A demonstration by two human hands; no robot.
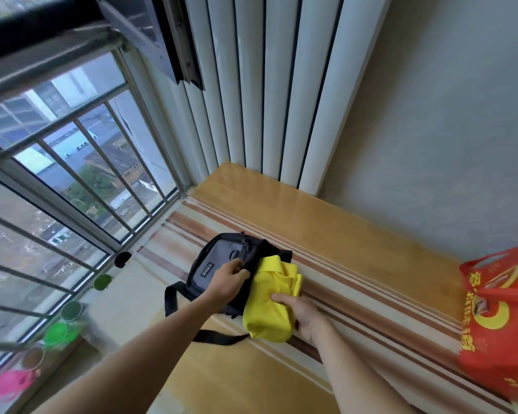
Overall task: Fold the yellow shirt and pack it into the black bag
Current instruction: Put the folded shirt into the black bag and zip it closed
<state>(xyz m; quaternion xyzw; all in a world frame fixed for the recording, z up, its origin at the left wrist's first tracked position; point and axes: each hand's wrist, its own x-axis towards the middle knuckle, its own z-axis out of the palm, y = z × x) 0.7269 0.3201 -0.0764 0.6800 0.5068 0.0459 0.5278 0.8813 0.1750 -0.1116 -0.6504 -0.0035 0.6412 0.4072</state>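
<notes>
On striped ledge: left hand (229, 279) fingers pinch black bag (219, 264); right hand (304, 316) grips yellow shirt (269, 306); red bag (500, 324) right.

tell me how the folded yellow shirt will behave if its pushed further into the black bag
The yellow shirt looks soft and floppy: its collar end is already bunched at the mouth of the black bag, so it will probably crumple rather than slide in flat. It is likely light. The fold may loosen unless the right hand keeps gripping it while the left hand holds the opening.

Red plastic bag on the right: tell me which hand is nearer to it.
Right. The right hand grips the yellow shirt, well short of the red plastic bag; the left hand holds the black bag open, farther away.
</notes>
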